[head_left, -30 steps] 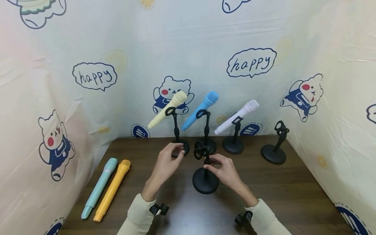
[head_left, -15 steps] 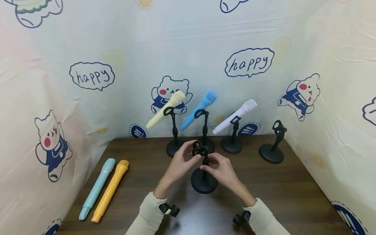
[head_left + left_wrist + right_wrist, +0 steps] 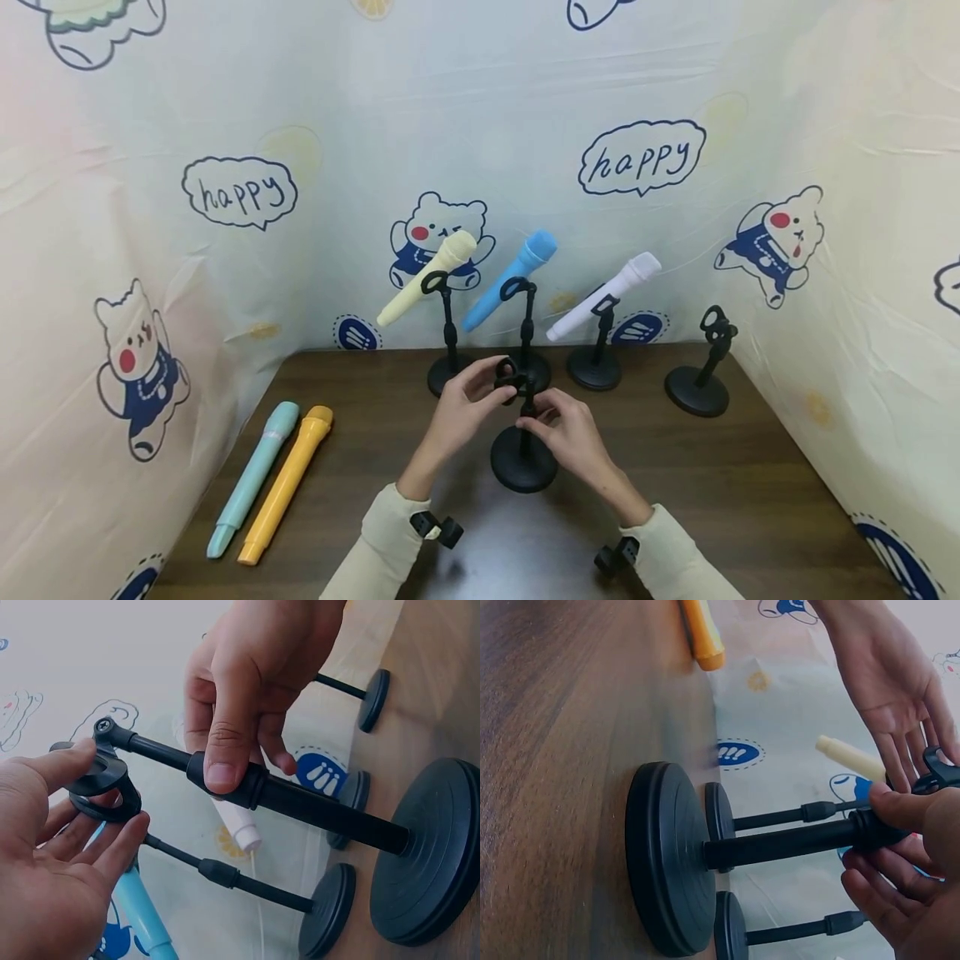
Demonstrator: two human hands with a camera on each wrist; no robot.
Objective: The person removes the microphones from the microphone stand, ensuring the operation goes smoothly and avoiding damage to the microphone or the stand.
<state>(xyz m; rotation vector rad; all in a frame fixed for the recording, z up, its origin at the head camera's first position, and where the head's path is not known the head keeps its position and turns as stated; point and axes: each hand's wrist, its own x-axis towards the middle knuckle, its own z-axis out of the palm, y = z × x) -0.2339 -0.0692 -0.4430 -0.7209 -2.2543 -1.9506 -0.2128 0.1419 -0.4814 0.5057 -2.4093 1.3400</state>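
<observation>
A black desktop microphone stand (image 3: 525, 462) with a round base stands upright at the middle of the table. My right hand (image 3: 570, 437) pinches the collar of its pole between thumb and fingers, as the right wrist view shows. At the top, my left hand (image 3: 67, 847) holds the ring-shaped clip (image 3: 105, 784), thumb on one side and fingers on the other. The clip holds no microphone. Behind it, a cream microphone (image 3: 423, 283), a blue microphone (image 3: 510, 282) and a lavender microphone (image 3: 603, 297) rest tilted in the clips of three similar stands.
On the left of the table (image 3: 645, 517) lie a mint microphone (image 3: 253, 479) and an orange microphone (image 3: 287, 485), side by side. Another black stand (image 3: 699, 379) without a microphone is at the back right. A printed cloth (image 3: 480, 108) hangs behind and at both sides.
My left hand has moved right, from beside the cream microphone's stand to the front stand's clip, and taken hold of it. The right hand keeps its grip on the pole.
</observation>
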